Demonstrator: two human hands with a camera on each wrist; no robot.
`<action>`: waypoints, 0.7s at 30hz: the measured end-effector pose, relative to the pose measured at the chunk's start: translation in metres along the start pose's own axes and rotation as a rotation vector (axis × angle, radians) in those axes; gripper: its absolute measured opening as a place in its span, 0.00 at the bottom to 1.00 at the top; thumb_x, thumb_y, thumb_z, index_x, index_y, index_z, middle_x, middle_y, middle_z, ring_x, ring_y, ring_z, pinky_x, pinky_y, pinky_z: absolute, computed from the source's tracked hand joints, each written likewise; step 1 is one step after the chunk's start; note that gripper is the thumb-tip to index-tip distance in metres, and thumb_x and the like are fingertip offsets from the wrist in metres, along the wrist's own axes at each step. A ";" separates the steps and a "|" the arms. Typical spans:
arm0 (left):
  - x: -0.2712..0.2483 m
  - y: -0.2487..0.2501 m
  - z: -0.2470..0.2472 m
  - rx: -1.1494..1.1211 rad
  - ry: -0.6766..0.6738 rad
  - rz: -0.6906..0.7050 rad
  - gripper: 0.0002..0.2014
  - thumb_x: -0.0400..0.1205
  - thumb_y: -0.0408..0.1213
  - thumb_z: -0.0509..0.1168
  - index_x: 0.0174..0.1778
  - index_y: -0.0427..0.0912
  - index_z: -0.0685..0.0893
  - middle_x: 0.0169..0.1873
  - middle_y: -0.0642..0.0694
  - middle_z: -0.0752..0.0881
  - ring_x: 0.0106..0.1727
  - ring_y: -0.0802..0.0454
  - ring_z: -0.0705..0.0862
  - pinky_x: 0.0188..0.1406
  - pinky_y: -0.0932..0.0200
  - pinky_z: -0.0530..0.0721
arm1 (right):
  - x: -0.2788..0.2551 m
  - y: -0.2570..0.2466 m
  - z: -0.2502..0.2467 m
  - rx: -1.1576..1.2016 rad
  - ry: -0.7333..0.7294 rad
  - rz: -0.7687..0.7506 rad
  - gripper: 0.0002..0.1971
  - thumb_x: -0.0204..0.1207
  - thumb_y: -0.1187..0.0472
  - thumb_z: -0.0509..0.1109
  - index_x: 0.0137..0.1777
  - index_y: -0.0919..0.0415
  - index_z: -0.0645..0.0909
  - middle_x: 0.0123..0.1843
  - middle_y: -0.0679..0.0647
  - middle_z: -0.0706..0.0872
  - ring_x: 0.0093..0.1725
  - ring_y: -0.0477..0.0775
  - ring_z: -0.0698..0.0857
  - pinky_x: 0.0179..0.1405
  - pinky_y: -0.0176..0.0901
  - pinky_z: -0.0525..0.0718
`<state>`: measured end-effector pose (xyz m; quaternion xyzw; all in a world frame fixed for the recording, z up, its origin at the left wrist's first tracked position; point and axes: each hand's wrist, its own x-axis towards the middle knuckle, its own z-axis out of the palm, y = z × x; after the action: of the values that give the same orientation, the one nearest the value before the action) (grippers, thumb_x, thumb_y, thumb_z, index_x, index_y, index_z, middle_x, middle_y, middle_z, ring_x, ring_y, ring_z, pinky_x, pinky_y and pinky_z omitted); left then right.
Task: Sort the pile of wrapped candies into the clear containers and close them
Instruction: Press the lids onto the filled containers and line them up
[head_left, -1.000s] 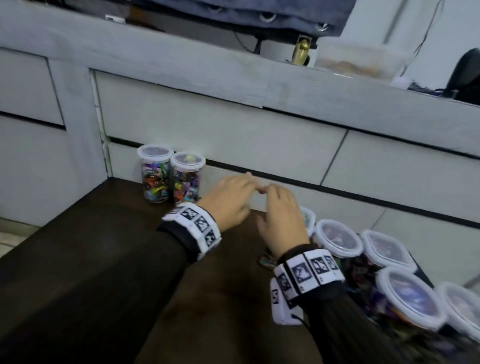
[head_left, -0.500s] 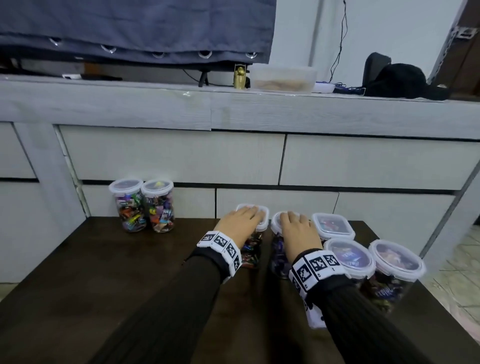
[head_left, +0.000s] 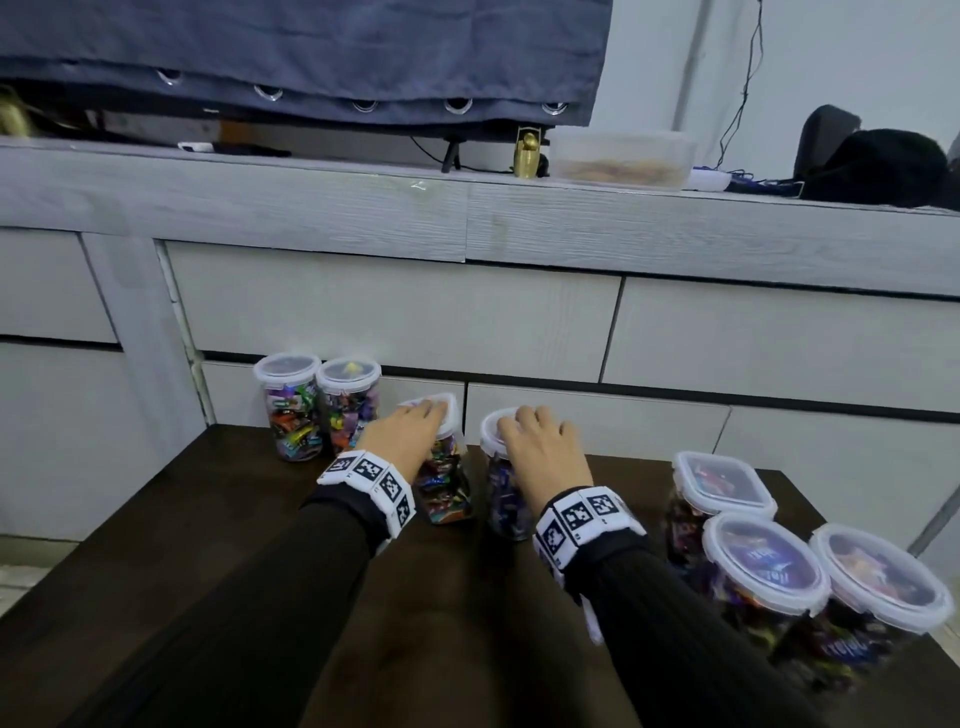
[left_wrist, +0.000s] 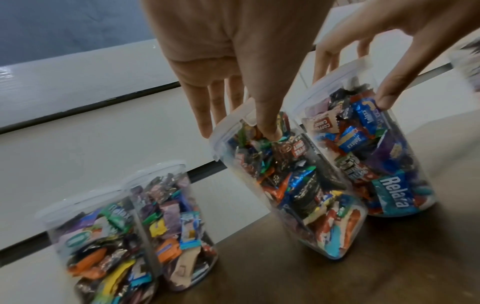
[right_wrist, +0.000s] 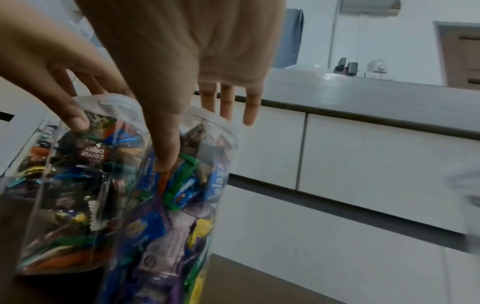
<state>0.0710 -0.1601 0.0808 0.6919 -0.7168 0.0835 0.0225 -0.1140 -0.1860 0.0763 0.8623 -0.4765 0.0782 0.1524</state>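
Two clear lidded jars of wrapped candies stand side by side at mid-table. My left hand (head_left: 410, 436) grips the left jar (head_left: 444, 488) from above, thumb on its near wall and fingers over the far rim of the lid, as the left wrist view shows for the left hand (left_wrist: 236, 129) and left jar (left_wrist: 298, 195). My right hand (head_left: 540, 447) holds the right jar (head_left: 501, 499) the same way; in the right wrist view the right hand (right_wrist: 197, 139) has its thumb on the right jar (right_wrist: 168, 205). Both lids are on.
Two closed candy jars (head_left: 317, 410) stand at the back left against the grey drawer unit (head_left: 395, 306). Three closed containers (head_left: 763, 566) crowd the right front corner of the dark table (head_left: 208, 545). A shelf with a curtain runs above.
Both hands have moved left with their jars, away from the right-hand group and towards the two back-left jars. The head camera has tilted up and steadied.
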 end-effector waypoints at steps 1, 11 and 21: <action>0.003 -0.006 0.000 0.001 0.005 -0.003 0.33 0.84 0.26 0.61 0.84 0.42 0.55 0.81 0.42 0.65 0.79 0.43 0.68 0.65 0.43 0.81 | 0.008 -0.005 0.003 -0.025 0.018 -0.014 0.21 0.78 0.63 0.64 0.70 0.58 0.67 0.70 0.60 0.72 0.68 0.62 0.71 0.60 0.55 0.73; 0.040 -0.031 0.014 0.271 0.030 0.029 0.28 0.87 0.25 0.53 0.84 0.40 0.55 0.79 0.41 0.67 0.77 0.40 0.70 0.62 0.43 0.82 | 0.067 -0.015 0.026 0.024 0.045 -0.050 0.22 0.79 0.67 0.62 0.73 0.62 0.66 0.69 0.61 0.73 0.68 0.63 0.72 0.59 0.52 0.77; 0.078 -0.045 0.023 0.223 0.060 -0.028 0.23 0.88 0.27 0.50 0.81 0.36 0.60 0.77 0.37 0.69 0.76 0.36 0.71 0.66 0.41 0.78 | 0.117 -0.024 0.044 0.022 0.055 -0.045 0.19 0.83 0.68 0.51 0.73 0.62 0.66 0.68 0.61 0.74 0.68 0.64 0.71 0.52 0.53 0.78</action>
<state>0.1141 -0.2421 0.0732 0.6971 -0.6925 0.1828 -0.0321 -0.0317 -0.2817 0.0627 0.8719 -0.4519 0.1036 0.1576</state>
